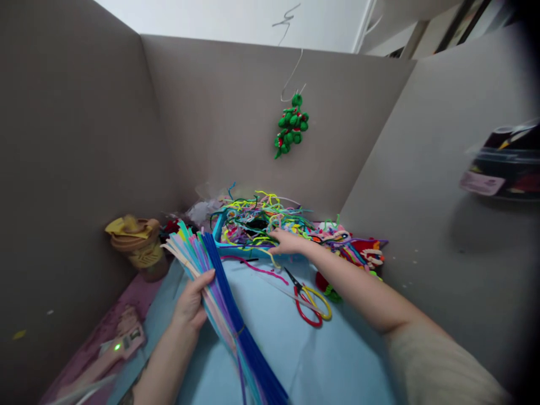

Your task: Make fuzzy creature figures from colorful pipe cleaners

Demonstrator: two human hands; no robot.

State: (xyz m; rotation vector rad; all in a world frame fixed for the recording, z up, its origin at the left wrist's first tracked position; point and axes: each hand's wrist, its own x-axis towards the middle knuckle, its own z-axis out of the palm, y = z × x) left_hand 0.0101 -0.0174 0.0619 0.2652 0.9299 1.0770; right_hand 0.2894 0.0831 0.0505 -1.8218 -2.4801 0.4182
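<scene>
A long bundle of pipe cleaners (242, 332) in blue, purple, pink, white and aqua slants across the front, banded near its middle. My left hand (194, 301) is closed around its upper part, thumb on top. Farther off, my right hand (287, 242) reaches over the front rim of a blue tray (248, 251), its fingers somewhat apart and nothing visibly held. Tangled pipe cleaner pieces (248, 211) in many colours heap above the tray. Scissors (311, 301) with one red and one yellow handle lie on the blue mat, below my right forearm.
A glue gun (122, 343) with a green light lies at the left, near a lidded cup (141, 247). Colourful pieces (365, 253) are piled right of the tray. A green ornament (292, 126) hangs before the back panel; a dark holder (506, 166) is on the right panel.
</scene>
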